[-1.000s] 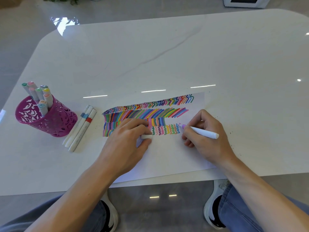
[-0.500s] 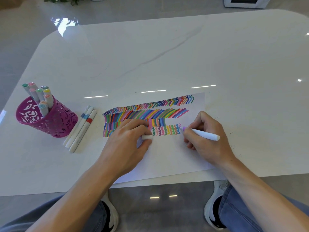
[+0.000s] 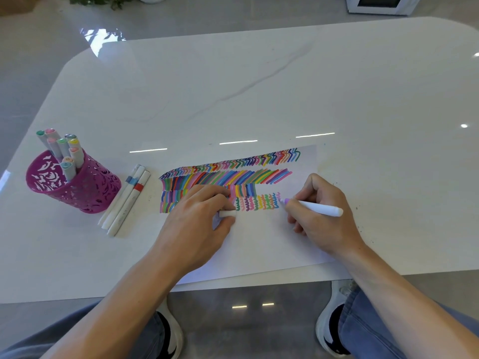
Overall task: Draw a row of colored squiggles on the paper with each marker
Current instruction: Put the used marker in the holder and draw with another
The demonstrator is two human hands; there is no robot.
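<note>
Paper (image 3: 259, 244): flat on white table (image 3: 259, 86), near side of sheet along table's front edge. Upper part of paper: bands of coloured strokes, with a row of squiggles (image 3: 259, 202) below them. Right hand (image 3: 324, 221): resting on right part of paper, fingers and thumb curled tight round white marker (image 3: 320, 209) — purple tip down at paper, just right of last squiggle in row, barrel slanting off to the right. Left hand (image 3: 197, 224): lying on left-centre of paper, covering left end of squiggle row, thumb and fingers pinching short white cap (image 3: 227, 213). Off paper to the left, just beside its edge: three loose markers (image 3: 127, 200), white, side by side and touching. Further left of paper, next to those three: magenta holder (image 3: 77, 187) — upright, cut-out wall, bundle of capped markers (image 3: 63, 150) standing inside. Nearer than paper's front side, below table edge: blue trousers (image 3: 363, 330) and white shoes (image 3: 328, 320) on grey floor.
</note>
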